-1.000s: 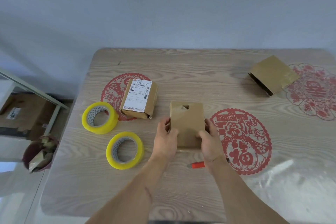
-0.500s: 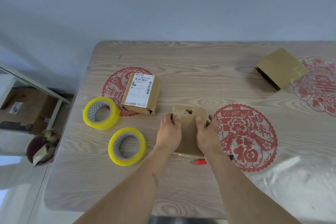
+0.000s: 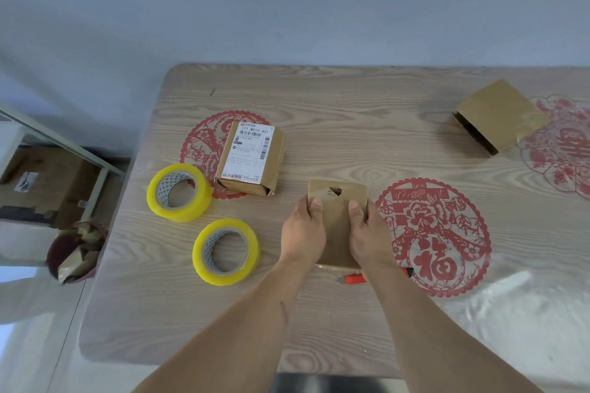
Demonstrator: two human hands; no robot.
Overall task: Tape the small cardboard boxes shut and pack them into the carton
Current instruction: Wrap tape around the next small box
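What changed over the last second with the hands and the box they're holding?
Both hands slid forward on the small box: the left hand and right hand went from gripping its near corners to holding its sides, thumbs on top. The tape rolls, labelled box, open box and red cutter kept their places.

Plain brown cardboard box [image 3: 337, 226] under both hands, torn dark hole near its far edge. Left of the left hand [image 3: 302, 233]: two yellow tape rolls [image 3: 179, 192] [image 3: 226, 251] with grey patterned cores, plus a brown box [image 3: 250, 163] with a white printed label. Right of the right hand [image 3: 370, 236]: red papercut medallion [image 3: 447, 226] on pale woodgrain bench [image 3: 319, 112]. Bit of red-orange cutter [image 3: 356, 278] near the wrist.
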